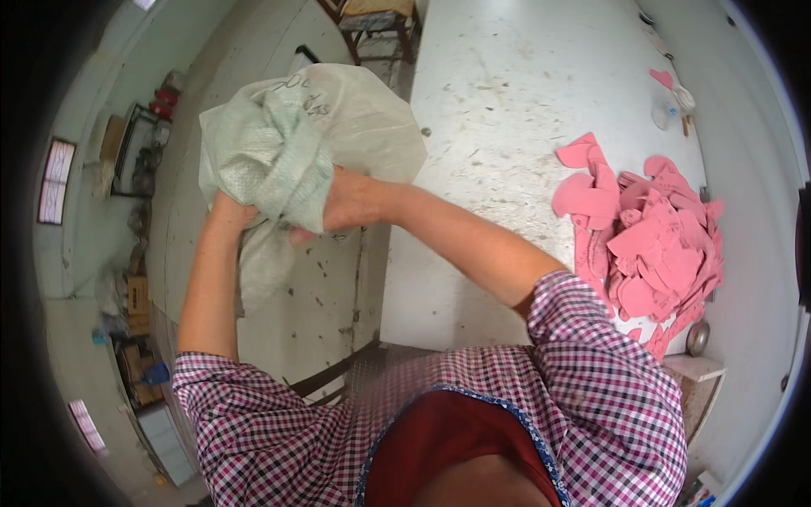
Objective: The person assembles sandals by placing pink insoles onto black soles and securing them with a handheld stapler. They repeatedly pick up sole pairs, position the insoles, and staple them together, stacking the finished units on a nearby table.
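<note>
Out to the left of the white table, a pale woven plastic sack (274, 160) with dark handwriting is bunched and twisted between my two hands. My right hand (351, 201) reaches across from the table side and is closed round the gathered cloth, its fingers partly hidden by a fold. On the sack's lower left, my left hand (235, 209) is closed on it too, with most of its fingers covered. A loose flap of the sack (262, 270) hangs down below my hands, and its full round part bulges away from me.
A heap of flat pink cut pieces (663, 245) lies on the right of the white table (490, 101). Near the wall are a clear cup (663, 114) and a small round metal object (698, 338). A wooden chair (376, 25) stands beyond; boxes (138, 296) line the left wall.
</note>
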`<action>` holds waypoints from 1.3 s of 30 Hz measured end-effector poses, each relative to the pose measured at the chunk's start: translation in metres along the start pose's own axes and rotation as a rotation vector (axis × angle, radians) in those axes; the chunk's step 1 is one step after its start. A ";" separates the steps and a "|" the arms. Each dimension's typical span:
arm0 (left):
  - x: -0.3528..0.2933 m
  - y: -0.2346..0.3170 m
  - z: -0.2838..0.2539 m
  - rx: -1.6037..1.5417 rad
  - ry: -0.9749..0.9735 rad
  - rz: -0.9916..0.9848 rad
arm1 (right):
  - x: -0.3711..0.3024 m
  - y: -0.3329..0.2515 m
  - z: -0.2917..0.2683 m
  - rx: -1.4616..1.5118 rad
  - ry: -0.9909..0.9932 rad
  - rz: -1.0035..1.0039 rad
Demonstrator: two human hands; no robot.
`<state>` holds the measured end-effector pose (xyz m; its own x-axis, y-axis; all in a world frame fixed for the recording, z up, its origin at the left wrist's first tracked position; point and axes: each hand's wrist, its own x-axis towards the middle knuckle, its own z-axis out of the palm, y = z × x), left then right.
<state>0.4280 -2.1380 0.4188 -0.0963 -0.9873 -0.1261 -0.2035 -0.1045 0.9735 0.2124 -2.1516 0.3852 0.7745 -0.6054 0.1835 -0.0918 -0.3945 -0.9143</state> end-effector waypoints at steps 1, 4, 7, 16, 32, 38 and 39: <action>-0.007 -0.022 -0.007 -0.273 0.070 -0.088 | 0.006 0.002 0.019 0.166 0.013 0.004; -0.031 -0.068 -0.006 -0.108 0.140 -0.027 | 0.014 0.023 0.059 0.377 0.133 0.129; -0.067 -0.124 -0.030 0.309 0.177 -0.134 | 0.018 0.039 0.078 0.348 0.151 0.176; -0.111 -0.163 -0.114 -0.080 -0.162 -0.560 | -0.005 0.095 0.063 -0.467 -0.397 0.085; -0.125 -0.244 0.142 -1.116 0.301 -0.328 | 0.018 0.151 0.146 0.857 0.652 0.138; -0.117 -0.287 0.124 -1.485 0.908 -0.588 | 0.003 0.171 0.178 0.706 0.210 0.331; -0.125 -0.283 0.113 -1.538 0.824 -0.489 | -0.006 0.167 0.178 0.136 0.005 0.250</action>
<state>0.3872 -1.9716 0.1372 0.2413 -0.5868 -0.7730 0.9685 0.0946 0.2305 0.3035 -2.0907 0.1667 0.7351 -0.6760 -0.0517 -0.1942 -0.1368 -0.9714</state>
